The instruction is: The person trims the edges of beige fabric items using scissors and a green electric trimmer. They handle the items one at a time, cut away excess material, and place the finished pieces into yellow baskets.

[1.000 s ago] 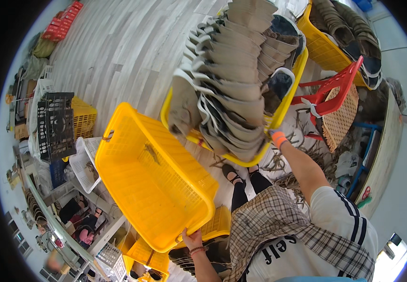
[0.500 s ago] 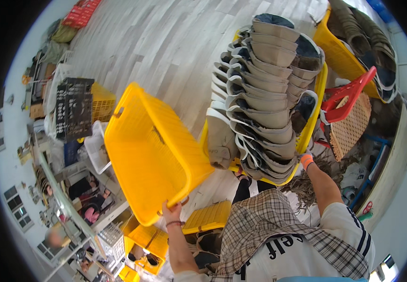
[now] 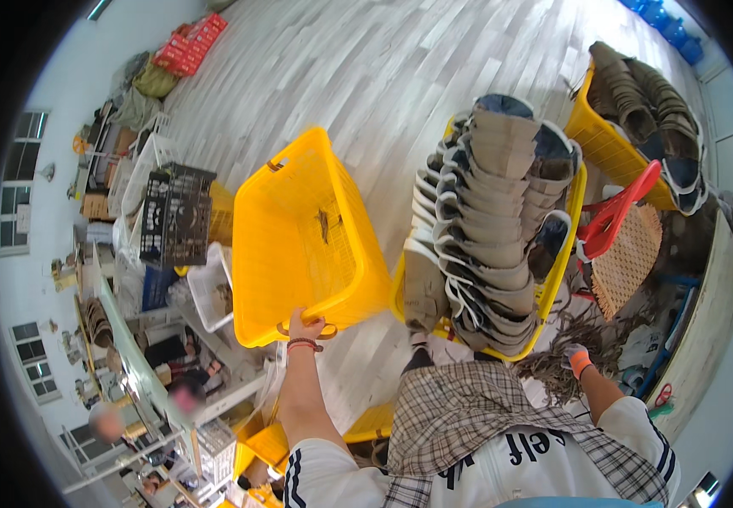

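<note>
My left hand [image 3: 303, 324] is closed on the looped handle at the near rim of a yellow plastic basket [image 3: 366, 245]. The basket is tipped so that its inside shows, with a few dark scraps [image 3: 324, 227] in it. Beside it stands another yellow basket [image 3: 563, 271], packed with stacked rows of greyish-brown fabric pieces [image 3: 489, 190], dark inside and edged in white. My right hand [image 3: 575, 356], in a glove with an orange cuff, hovers at or over a heap of brown strips [image 3: 544, 372], apart from that basket. Its fingers are too small to make out.
A third filled yellow basket [image 3: 599, 127] stands far right, by a red chair [image 3: 625, 207] with a woven mat [image 3: 629, 258]. To the left are a black crate [image 3: 176, 216] and a white basket [image 3: 210, 288]. Blurred people sit by the long table [image 3: 134, 339].
My left hand has swung the tipped yellow basket away from me and slightly right. My right hand has left the rim of the packed basket and moved down and right to the strips.
</note>
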A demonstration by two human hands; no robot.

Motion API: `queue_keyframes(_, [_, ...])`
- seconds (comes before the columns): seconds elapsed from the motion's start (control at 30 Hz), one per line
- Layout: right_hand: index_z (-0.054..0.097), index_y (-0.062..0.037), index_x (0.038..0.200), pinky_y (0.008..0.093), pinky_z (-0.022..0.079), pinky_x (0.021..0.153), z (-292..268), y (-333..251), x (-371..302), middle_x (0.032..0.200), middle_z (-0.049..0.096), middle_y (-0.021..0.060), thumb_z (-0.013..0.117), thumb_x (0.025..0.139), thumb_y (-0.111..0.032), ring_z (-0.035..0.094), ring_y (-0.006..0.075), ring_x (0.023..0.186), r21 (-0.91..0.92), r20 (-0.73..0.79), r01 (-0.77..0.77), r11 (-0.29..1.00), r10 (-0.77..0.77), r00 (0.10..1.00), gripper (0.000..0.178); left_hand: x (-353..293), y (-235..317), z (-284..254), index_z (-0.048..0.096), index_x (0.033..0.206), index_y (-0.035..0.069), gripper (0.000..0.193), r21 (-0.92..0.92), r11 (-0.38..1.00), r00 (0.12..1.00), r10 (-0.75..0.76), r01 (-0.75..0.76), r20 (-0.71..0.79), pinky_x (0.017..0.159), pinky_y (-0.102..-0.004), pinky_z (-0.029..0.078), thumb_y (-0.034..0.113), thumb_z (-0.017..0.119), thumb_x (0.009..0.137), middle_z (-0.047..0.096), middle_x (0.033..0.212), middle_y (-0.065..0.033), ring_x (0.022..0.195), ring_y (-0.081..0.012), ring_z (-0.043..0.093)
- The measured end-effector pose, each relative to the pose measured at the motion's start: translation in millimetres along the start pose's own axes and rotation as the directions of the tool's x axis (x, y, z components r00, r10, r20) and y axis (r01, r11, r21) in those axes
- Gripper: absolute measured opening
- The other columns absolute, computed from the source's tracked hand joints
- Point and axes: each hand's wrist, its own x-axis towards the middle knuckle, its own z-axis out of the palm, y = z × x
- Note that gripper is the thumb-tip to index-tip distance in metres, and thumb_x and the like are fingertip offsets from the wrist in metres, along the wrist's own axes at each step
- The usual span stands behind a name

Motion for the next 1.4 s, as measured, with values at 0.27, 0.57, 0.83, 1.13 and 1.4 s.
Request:
queue_keyframes(0.27, [0.057,-0.0147,0.096,0.0485,0.05,0.075,48,48,-56,0.095,0.06,0.0052,0.044,0.085,-0.025,0.058,0.0267,0.085,-0.094,-0.192,0.083,0.992,-0.1,0.976,0.019,77,28,68,0.048,0.091,0.009,0.024,0.169,0.978,0.972,-0.153,0.123,0.177,0.064,-0.0369,0.041,0.008,0.061,0.072,0.05,0.081,-0.0073,0.074,-0.0229,0.047])
queue_keyframes(0.57, [0.057,-0.0021,0.088,0.0496,0.053,0.057,223,203,-133,0.073,0.06,0.017,0.056,0.083,-0.014,0.06,0.0342,0.061,-0.24,-0.287,-0.075,0.968,0.004,0.958,0.013,126,113,171,0.048,0.101,0.008,0.027,0.424,0.9,0.918,-0.25,0.102,0.309,0.073,-0.0404,0.043,0.007,0.059,0.076,0.054,0.097,-0.0104,0.087,-0.0262,0.049])
queue_keyframes(0.83, [0.056,-0.005,0.075,0.0418,0.051,0.05,314,236,-151,0.065,0.058,0.0118,0.056,0.083,-0.014,0.058,0.0281,0.053,-0.223,-0.264,-0.071,0.972,0.01,0.964,0.012,145,190,260,0.05,0.103,0.011,0.032,0.671,0.734,0.899,-0.358,0.103,0.253,0.077,-0.0436,0.045,0.005,0.06,0.073,0.056,0.1,-0.009,0.094,-0.027,0.053])
queue_keyframes(1.13, [0.057,-0.0114,0.067,0.0429,0.047,0.053,424,222,-87,0.061,0.057,0.0081,0.056,0.08,-0.022,0.058,0.0271,0.058,-0.418,-0.159,0.038,0.908,-0.114,0.981,0.017,143,222,434,0.046,0.109,0.009,0.038,0.819,0.558,0.948,-0.17,-0.132,0.268,0.078,-0.0459,0.045,-0.001,0.058,0.074,0.054,0.106,-0.01,0.099,-0.0294,0.051])
queue_keyframes(1.4, [0.054,-0.0125,0.084,0.0406,0.045,0.073,476,225,-72,0.09,0.058,0.0082,0.049,0.076,-0.022,0.057,0.0269,0.088,-0.808,0.576,0.571,-0.145,-0.394,0.716,0.013,175,215,589,0.041,0.116,0.007,0.045,0.885,0.388,0.917,-0.191,-0.257,0.35,0.088,-0.0534,0.041,-0.006,0.052,0.074,0.05,0.114,-0.0141,0.107,-0.0356,0.048])
